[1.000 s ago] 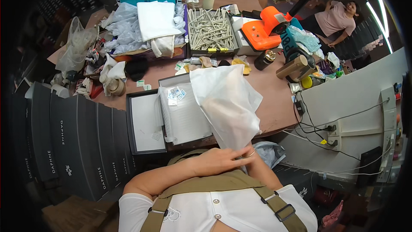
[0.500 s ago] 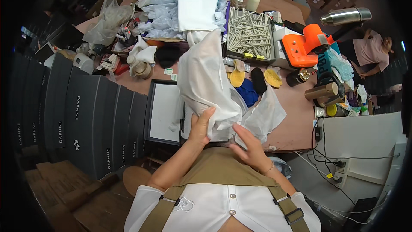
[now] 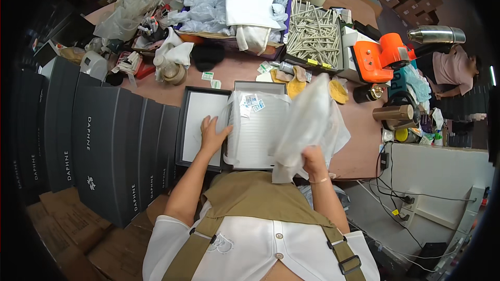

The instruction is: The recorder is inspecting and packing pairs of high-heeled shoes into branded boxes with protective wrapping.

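My right hand (image 3: 314, 162) is closed round the lower end of a white translucent bag (image 3: 306, 125), blurred by motion. What the bag holds, if anything, cannot be made out. A second white sheet or bag (image 3: 339, 134) shows behind it. My left hand (image 3: 212, 136) has its fingers spread over a dark-rimmed box lid (image 3: 194, 119) with a white inside, its thumb side close to the white wrapping paper (image 3: 233, 140). That paper lines an open shoe box (image 3: 260, 140) in front of me. Small printed packets (image 3: 252, 102) lie in the box on a ribbed white surface.
Dark shoe boxes (image 3: 107, 145) stand stacked at the left. Behind the work sit a carton of paper sticks (image 3: 312, 34), a pile of white bags (image 3: 203, 5), an orange device (image 3: 377, 60) and a dark jar (image 3: 367, 93). Another person (image 3: 453, 70) is at the far right.
My right hand has carried the white bag to the right, off the box. My left hand has let go of it and moved left, uncovering the box and its packets.
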Available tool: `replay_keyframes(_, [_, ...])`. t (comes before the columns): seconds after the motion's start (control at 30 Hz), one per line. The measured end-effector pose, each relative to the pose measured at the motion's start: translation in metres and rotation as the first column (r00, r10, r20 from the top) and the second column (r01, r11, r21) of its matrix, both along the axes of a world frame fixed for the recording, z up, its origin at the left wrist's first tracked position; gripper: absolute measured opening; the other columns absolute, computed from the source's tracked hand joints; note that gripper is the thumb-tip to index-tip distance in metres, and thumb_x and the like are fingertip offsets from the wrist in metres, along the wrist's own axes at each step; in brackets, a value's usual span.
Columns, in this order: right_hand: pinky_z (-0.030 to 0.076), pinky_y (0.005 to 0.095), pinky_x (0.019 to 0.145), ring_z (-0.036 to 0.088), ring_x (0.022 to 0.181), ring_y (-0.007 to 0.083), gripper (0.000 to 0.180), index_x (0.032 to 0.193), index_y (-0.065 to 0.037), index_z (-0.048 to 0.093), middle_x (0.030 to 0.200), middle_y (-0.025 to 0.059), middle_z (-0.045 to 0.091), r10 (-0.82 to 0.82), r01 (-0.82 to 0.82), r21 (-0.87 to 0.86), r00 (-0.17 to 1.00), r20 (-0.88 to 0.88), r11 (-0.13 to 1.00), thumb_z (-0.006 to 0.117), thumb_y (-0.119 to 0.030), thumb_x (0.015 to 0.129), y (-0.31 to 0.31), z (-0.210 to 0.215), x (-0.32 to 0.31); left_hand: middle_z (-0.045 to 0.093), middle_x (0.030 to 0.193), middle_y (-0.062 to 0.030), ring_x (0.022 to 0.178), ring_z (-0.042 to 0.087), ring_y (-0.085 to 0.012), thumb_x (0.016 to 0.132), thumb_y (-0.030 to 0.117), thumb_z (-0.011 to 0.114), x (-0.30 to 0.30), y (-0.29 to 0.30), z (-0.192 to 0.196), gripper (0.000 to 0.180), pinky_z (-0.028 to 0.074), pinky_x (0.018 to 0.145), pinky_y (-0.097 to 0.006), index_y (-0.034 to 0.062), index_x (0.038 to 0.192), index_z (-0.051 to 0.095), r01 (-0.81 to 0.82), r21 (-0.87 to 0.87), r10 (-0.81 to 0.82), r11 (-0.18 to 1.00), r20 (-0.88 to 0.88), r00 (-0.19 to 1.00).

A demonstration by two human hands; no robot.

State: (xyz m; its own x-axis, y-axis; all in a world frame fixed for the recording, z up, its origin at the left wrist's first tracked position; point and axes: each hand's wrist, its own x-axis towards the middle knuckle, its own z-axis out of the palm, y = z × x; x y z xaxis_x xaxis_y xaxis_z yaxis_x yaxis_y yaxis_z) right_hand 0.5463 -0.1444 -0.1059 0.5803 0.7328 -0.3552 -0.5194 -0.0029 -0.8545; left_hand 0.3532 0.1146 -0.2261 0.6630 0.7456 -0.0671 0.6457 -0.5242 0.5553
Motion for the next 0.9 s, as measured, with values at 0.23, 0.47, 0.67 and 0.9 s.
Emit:
replay_keyframes(0.23, [0.043,0.0404,0.096,0.050,0.116,0.0353,0.059,0.113,0.009,0.057,0.128,0.0220,0.050,0.715,-0.224,-0.687,0.352,0.604,0.691,0.074,-0.031,0.073,0.074,-0.124,-0.030,0.059,0.082,0.0002,0.075,0.054,-0.0093,0.091,0.016,0.046,-0.028,0.061,0.045,0.017,0.044,0.069,-0.024,0.0049,0.093,0.059,0.055,-0.831,0.453,0.553,0.356,0.817])
replay_keyframes(0.47, [0.041,0.0430,0.099,0.046,0.118,0.0386,0.071,0.127,0.004,0.048,0.133,0.0208,0.046,0.767,-0.237,-0.749,0.391,0.510,0.619,0.074,-0.034,0.072,0.087,-0.115,-0.051,0.067,0.100,-0.0068,0.092,0.064,-0.0188,0.094,0.022,0.049,0.039,0.064,0.121,0.024,0.051,0.085,-0.034,0.0032,0.104,0.060,0.486,-0.835,0.762,-0.259,0.133,0.634])
replay_keyframes(0.67, [0.036,0.0424,0.103,0.038,0.127,0.0378,0.077,0.136,0.000,0.038,0.137,0.0209,0.039,0.445,-0.198,-0.464,0.732,0.516,0.863,0.076,-0.021,0.072,0.056,-0.126,-0.052,0.057,0.111,-0.0154,0.105,0.058,-0.0255,0.100,0.033,0.044,0.071,0.008,0.120,0.047,0.045,0.094,-0.038,-0.0050,0.128,0.047,0.487,-0.811,0.419,0.324,0.585,0.695])
replay_keyframes(0.9, [0.017,0.0576,0.110,0.023,0.138,0.0380,0.075,0.138,-0.016,0.041,0.148,0.0180,0.028,0.709,0.450,-0.762,0.326,0.626,0.466,0.074,-0.016,0.070,-0.068,0.006,-0.008,0.030,0.146,-0.0240,0.138,0.024,-0.0345,0.092,0.028,0.053,0.047,-0.061,0.073,0.056,0.017,0.113,-0.048,-0.0078,0.134,0.042,0.658,0.060,-0.660,0.751,0.028,0.751])
